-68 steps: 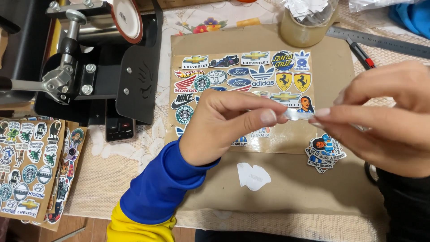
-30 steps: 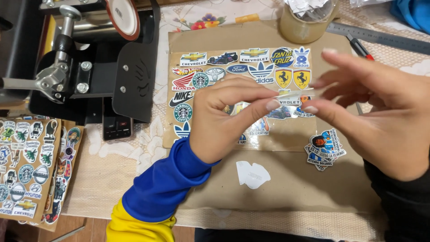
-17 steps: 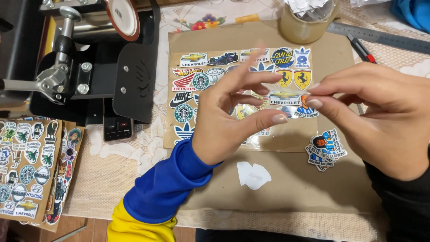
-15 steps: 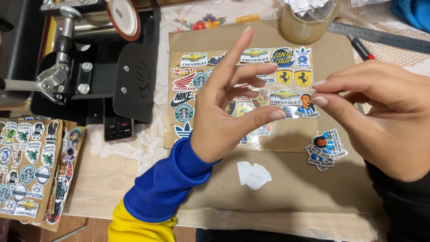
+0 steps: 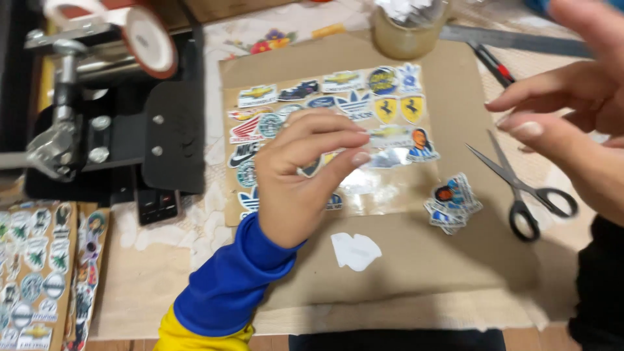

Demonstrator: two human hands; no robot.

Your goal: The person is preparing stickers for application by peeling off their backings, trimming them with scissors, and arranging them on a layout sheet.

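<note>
- Blue-sleeved left hand (image 5: 296, 175) pinches a small sticker (image 5: 312, 166) between thumb and fingertips, above the clear sticker sheet (image 5: 364, 188) on brown cardboard (image 5: 455, 253).
- Right hand (image 5: 572, 117) hovers apart, fingers loosely spread, holding nothing.
- Scissors (image 5: 520, 188) lie below it, beside a sticker pile (image 5: 453, 203).

Glossy paper sticker (image 5: 313, 166) in my left hand (image 5: 305, 175); matt brown cardboard (image 5: 455, 253) beneath; shiny metal scissors (image 5: 520, 185) with black plastic handles; my knit cloth sleeve (image 5: 227, 286).
</note>
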